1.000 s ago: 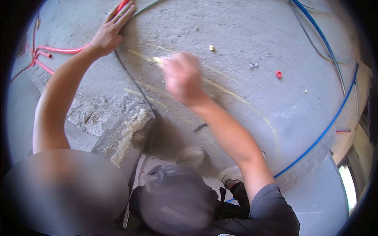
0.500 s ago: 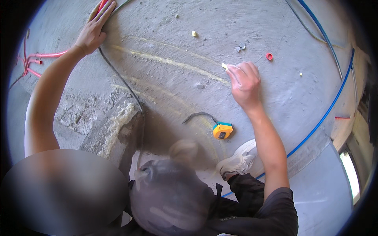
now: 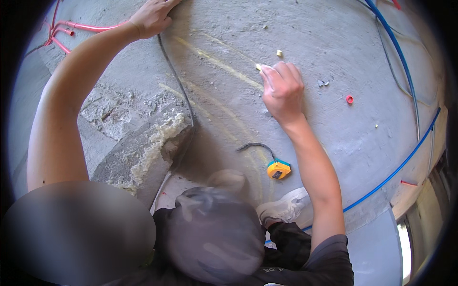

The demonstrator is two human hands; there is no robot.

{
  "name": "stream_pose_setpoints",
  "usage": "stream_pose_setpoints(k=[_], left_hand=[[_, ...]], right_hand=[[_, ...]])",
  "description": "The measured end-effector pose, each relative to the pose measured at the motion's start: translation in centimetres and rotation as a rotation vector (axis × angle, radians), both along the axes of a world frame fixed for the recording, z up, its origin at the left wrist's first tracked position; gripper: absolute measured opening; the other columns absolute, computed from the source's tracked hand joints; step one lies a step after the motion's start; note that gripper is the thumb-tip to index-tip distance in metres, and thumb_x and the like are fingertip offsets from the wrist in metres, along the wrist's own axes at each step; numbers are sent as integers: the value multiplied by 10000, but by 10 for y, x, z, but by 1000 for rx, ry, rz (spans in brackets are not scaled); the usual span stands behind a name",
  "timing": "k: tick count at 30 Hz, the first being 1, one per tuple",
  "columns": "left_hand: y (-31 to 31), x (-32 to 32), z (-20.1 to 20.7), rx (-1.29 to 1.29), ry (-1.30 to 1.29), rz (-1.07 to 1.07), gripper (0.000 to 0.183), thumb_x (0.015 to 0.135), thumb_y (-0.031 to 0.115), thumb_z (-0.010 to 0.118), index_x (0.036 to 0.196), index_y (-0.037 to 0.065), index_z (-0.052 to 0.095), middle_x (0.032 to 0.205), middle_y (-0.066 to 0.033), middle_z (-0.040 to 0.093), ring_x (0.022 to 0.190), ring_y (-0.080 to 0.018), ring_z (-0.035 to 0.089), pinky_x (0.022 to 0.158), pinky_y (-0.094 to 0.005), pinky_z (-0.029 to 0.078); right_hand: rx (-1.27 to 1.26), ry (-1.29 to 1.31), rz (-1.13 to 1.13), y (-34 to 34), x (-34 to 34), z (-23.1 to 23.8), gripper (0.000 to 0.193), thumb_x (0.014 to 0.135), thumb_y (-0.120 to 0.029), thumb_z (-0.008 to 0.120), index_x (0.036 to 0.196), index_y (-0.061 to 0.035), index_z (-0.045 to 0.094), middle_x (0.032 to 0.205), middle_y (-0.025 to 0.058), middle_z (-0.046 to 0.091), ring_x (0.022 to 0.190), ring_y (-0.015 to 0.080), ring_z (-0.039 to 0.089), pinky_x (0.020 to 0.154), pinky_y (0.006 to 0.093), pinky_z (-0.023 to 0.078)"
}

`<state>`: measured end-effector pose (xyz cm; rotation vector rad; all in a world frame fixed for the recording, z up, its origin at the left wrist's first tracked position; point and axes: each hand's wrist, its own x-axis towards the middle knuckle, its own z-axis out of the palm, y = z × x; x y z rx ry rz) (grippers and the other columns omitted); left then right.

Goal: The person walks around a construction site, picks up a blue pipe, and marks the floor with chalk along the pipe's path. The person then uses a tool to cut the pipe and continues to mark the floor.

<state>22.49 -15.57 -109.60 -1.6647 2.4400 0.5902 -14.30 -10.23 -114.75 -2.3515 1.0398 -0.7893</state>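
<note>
My right hand (image 3: 285, 90) pinches a short stub of yellow chalk (image 3: 258, 67), its tip at the end of a thin yellow line on the grey concrete floor (image 3: 229, 28). Upper left, my left hand (image 3: 153, 18) lies with fingers stretched out, their tips partly cut off by the top edge. A dark cable (image 3: 172, 68) runs down from beside that hand. Thicker yellow chalk lines (image 3: 224, 66) slant across the floor between my hands. Below my right hand lies a yellow and teal tape measure (image 3: 278, 169) with a dark strap.
Another chalk bit (image 3: 279, 53), grey fragments (image 3: 323, 83) and a red ring (image 3: 349, 99) lie nearby. Red pipes (image 3: 90, 27) are at the far left, a blue pipe (image 3: 398, 165) at right. A broken concrete ledge (image 3: 138, 148) stands near my left arm.
The view has shifted, so the floor things sit farther right. My right hand has moved left along the thin line with the chalk. The red thing by my left fingers has left the picture.
</note>
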Motion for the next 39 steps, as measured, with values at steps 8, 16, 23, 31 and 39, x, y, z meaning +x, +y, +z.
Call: stream_pose_setpoints(k=[8, 16, 23, 31, 39], left_hand=[[0, 4, -1, -7, 38, -20, 940, 622, 105, 553, 1500, 26, 226, 1570, -209, 160, 1455, -410, 91, 1190, -458, 125], [-1, 9, -6, -52, 60, -70, 951, 611, 113, 564, 1491, -3, 224, 1553, -241, 182, 1452, -398, 128, 1196, -452, 113], [1, 10, -11, -110, 41, -60, 944, 609, 111, 561, 1492, 17, 240, 1555, -222, 195, 1446, -418, 129, 1193, -458, 137], [1, 11, -10, -129, 46, -77, 928, 608, 119, 560, 1481, 6, 263, 1549, -222, 212, 1448, -408, 132, 1196, -449, 133], [4, 9, -11, -128, 89, -34, 922, 616, 122, 562, 1481, 8, 266, 1541, -218, 238, 1438, -404, 174, 1197, -446, 140]], right_hand=[[-7, -2, -8, -10, 64, -2, 102, 671, 14, 613, 744, -52, 641, 746, 63, 538, 729, 257, 532, 677, 383, 425], [-19, -38, 35, -23, 113, -12, 62, 627, 9, 594, 645, -50, 606, 749, 80, 545, 744, 261, 537, 701, 389, 437], [-70, -32, 45, -27, 151, -11, 31, 612, -23, 603, 627, -49, 599, 751, 84, 549, 754, 271, 543, 708, 391, 441], [-41, -137, -19, -23, 154, -26, 68, 634, -20, 592, 690, -48, 616, 766, 90, 548, 764, 290, 546, 715, 408, 445], [-2, -232, -21, -24, 158, -22, 49, 680, -15, 587, 695, -50, 618, 772, 93, 552, 790, 293, 555, 744, 413, 444]])
